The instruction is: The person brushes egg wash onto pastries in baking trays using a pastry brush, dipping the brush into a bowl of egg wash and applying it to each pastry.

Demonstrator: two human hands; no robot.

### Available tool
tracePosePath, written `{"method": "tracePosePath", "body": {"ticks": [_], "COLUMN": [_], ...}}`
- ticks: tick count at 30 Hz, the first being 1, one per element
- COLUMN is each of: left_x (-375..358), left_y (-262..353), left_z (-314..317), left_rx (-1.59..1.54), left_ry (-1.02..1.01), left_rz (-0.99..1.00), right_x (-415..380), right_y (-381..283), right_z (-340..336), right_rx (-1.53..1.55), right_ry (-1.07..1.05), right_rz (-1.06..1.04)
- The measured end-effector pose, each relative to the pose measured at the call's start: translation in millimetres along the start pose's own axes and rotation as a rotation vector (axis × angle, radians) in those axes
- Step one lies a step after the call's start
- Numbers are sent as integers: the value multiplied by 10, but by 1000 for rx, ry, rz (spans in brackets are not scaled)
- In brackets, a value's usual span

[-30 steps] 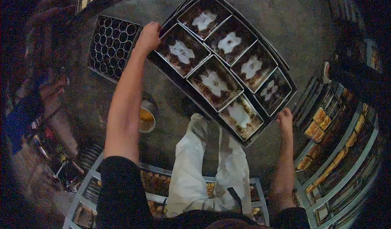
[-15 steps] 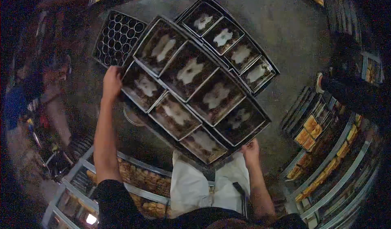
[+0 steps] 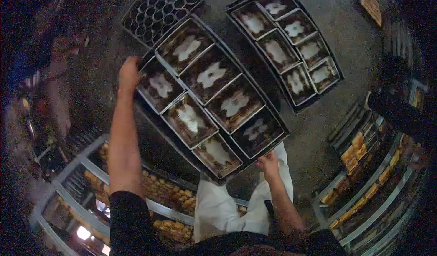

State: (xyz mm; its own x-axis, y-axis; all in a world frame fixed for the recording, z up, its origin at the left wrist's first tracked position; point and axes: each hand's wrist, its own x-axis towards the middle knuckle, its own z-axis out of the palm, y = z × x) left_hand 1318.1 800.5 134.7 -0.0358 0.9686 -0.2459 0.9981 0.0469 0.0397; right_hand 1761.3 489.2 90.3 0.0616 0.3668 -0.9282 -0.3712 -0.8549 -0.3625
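Observation:
Between my hands is a dark, worn baking pan (image 3: pixel 178 76) divided into several rectangular compartments, each with a pale worn patch on its bottom. It lies at a slant, its upper end to the left. My left hand (image 3: pixel 130 73) is closed on the pan's left end. At the lower right corner, my right hand (image 3: pixel 268 162) has its fingers curled round the rim. A similar compartment pan (image 3: pixel 302 61) lies beyond it to the right, apart from the one I hold. Close past the held pan's upper end is a pan with round cups (image 3: pixel 166 8).
Racks with baked goods (image 3: pixel 170 190) stand at my lower left, and another rack with yellow-brown baked pieces (image 3: pixel 382 174) is at the right. A further tray (image 3: pixel 371 3) shows at the upper right. Concrete floor (image 3: pixel 314 124) lies between.
The held pan has shifted slightly left and toward me, both hands staying on it. The other compartment pan now shows more fully, with a gap between the two.

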Motion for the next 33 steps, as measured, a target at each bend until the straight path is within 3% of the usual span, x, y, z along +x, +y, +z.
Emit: {"method": "tracePosePath", "body": {"ticks": [2,5,6,8,11,15,20,25,27,30,33], "left_x": [271,567,403,467,606,609,855,1097,1139,1133,1173], "left_y": [-295,245,-53,-149,144,55,110,46,-139,-218,-306], "left_z": [223,1,240,485,759,761,1335,1751,1886,2093,2328], "left_rx": [169,199,170,139,138,161,87,169,171,163,150], "left_ry": [-98,59,94,121,48,82,26,75,-7,97,59], "left_rz": [-38,112,143,183,46,94,4,73,26,77,60], "right_x": [47,321,409,699,1130,1127,1758,2164,2194,2278,2346], "right_y": [6,-296,123,294,198,234,298,412,496,395,447], "right_z": [37,-242,-111,-224,-333,-315,-320,-336,-237,-77,-94], "right_rx": [3,-78,-116,-48,-23,0,-17,8,-13,-27,-42], "right_ry": [-12,-23,-16,15,47,13,55,22,32,53,26], "right_rz": [54,30,-25,2,39,82,84,160,216,234,230]}}
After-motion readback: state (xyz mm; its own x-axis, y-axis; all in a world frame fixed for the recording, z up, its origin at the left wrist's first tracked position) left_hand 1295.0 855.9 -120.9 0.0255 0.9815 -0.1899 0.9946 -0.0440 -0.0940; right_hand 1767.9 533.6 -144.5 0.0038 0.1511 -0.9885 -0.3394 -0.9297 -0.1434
